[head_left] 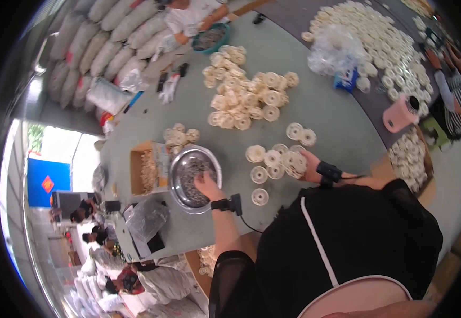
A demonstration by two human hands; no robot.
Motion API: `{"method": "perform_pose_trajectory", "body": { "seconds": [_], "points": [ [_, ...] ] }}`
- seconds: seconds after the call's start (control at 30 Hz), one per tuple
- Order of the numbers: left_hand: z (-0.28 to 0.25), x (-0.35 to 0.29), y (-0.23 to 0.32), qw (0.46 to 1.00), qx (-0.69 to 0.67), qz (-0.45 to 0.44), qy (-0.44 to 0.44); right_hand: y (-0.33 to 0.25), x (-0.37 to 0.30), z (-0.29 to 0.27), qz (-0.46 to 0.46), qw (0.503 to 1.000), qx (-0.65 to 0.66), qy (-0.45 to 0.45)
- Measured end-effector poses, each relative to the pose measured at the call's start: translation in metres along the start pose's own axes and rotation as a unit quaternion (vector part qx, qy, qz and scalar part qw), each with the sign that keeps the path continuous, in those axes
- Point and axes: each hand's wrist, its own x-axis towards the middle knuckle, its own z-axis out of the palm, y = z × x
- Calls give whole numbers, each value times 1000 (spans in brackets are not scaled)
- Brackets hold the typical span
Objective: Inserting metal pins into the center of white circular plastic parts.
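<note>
My left hand reaches into a shiny metal bowl that holds a heap of small grey parts. Its fingers are drawn together at the heap, and their tips are too small to make out. At the right, my right hand is closed around the edge of a cream plastic wheel. Several more wheels lie flat on the table beside it, such as a loose wheel nearest my body. A dark band with a small device sits on each wrist.
Left of the bowl stands an open cardboard box of cream parts, with a plastic bag below. A wheel pile lies farther back. A pink flask stands at the right. A co-worker sits beyond a green basin.
</note>
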Motion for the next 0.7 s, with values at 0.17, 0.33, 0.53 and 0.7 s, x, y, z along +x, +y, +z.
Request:
{"method": "perform_pose_trajectory", "body": {
  "seconds": [0.17, 0.33, 0.53, 0.7],
  "points": [
    [33, -71, -3, 931, 30, 15, -363, 2, -1, 14, -23, 999, -13, 30],
    [73, -142, 3, 779, 188, 242, -547, -2, -5, 28, -6, 996, 89, 13],
    [64, -123, -15, 853, 146, 115, -487, -12, 13, 10, -115, 962, -59, 242],
    [38, -78, -34, 908, -78, -255, -324, -22, 39, 2, -171, 931, -249, 203]
  ]
}}
